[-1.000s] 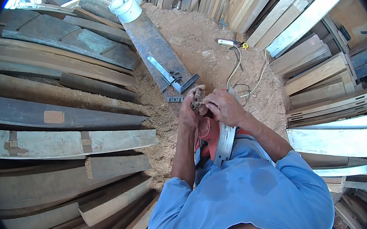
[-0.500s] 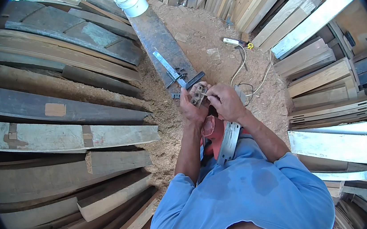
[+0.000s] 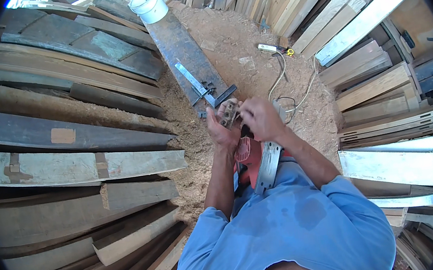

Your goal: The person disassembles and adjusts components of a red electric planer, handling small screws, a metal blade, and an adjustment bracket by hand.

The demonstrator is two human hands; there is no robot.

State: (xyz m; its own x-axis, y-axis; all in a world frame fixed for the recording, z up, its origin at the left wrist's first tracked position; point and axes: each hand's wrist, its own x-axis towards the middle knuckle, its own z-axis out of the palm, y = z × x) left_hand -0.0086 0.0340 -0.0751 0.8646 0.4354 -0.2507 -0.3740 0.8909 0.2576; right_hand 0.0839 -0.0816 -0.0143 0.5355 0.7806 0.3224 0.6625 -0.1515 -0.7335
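Observation:
My left hand [image 3: 222,134] is closed around a small flat metal piece [image 3: 228,113] with several round holes or bolt heads along it. The fingers of my right hand [image 3: 264,120] are bent in a pinch at the right side of this piece; whatever they grip is too small to make out. Below both hands, a red power tool [image 3: 248,152] with a vented round housing and a long metal plate [image 3: 269,168] rests against my lap. Just beyond my left hand lies a try square [image 3: 194,81] with a dark stock, beside small dark parts.
A dark board [image 3: 175,39] runs away from me, with a white bucket [image 3: 149,7] on its far end. Planks [image 3: 68,129] are stacked along the left, and more timber [image 3: 375,92] on the right. A pale cord [image 3: 305,99], power strip [image 3: 268,47] and yellow tape measure [image 3: 290,52] lie on the shavings-strewn floor.
My right hand has shifted slightly, its fingers drawn a little apart from the metal piece's face. The left hand keeps its hold. The whole view has moved a little.

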